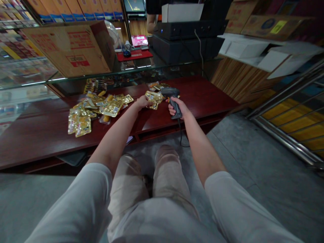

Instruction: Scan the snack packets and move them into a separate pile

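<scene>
My right hand [178, 108] is closed round the handle of a dark barcode scanner [172, 98], whose head points left and whose cable hangs down off the counter edge. My left hand [142, 101] grips a gold foil packet [153, 98] just in front of the scanner's head, above the dark red counter [45, 135]. A heap of several more gold packets [93, 109] lies on the counter to the left of my left hand. A few more packets [157, 86] lie behind the scanner.
A glass shelf [76, 78] runs above the counter's back, carrying a large cardboard box [68, 47] and black equipment [187, 40]. Metal rails [291, 111] stand on the right. My knees and the grey floor [240, 162] are below.
</scene>
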`<state>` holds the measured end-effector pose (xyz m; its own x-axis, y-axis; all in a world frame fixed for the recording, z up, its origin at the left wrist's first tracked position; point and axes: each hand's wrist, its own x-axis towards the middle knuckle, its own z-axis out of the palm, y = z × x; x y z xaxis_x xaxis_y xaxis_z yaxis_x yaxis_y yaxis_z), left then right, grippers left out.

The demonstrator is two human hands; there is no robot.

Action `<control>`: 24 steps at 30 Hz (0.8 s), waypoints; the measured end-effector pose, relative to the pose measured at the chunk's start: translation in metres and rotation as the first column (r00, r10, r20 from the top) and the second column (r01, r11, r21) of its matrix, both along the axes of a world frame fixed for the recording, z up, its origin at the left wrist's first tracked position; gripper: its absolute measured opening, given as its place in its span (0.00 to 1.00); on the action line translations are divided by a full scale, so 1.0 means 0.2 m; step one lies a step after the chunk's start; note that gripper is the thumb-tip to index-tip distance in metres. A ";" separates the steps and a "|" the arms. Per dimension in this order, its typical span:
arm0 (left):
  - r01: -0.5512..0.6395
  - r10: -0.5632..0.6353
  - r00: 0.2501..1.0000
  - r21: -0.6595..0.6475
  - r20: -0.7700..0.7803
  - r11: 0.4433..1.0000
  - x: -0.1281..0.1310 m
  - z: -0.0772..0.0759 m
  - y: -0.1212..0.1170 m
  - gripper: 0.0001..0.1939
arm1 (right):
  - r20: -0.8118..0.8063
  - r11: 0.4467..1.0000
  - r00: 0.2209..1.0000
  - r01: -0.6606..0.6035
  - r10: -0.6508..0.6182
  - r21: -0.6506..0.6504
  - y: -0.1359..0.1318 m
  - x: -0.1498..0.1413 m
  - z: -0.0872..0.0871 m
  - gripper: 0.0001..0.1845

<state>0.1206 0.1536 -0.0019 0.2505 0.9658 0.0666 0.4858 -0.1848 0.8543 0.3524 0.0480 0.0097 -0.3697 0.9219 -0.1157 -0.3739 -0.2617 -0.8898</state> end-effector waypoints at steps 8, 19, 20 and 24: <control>0.028 -0.015 0.944 -0.035 0.329 0.999 -0.36 -0.01 -0.12 0.30 | 0.013 0.999 0.999 -0.045 0.044 0.012 0.00 0.01 0.00 0.16; -0.275 0.250 0.960 0.272 0.121 0.922 -0.68 -0.05 -0.17 0.21 | 0.107 0.989 0.984 -0.144 0.141 0.024 -0.07 -0.30 0.03 0.21; -0.272 0.246 0.961 0.286 0.124 0.919 -0.68 -0.06 -0.19 0.22 | 0.108 0.989 0.984 -0.145 0.142 0.025 -0.07 -0.32 0.03 0.21; -0.269 0.258 0.963 0.335 0.077 0.903 -0.67 -0.06 -0.26 0.21 | 0.119 0.990 0.983 -0.144 0.143 0.003 -0.07 -0.34 0.03 0.20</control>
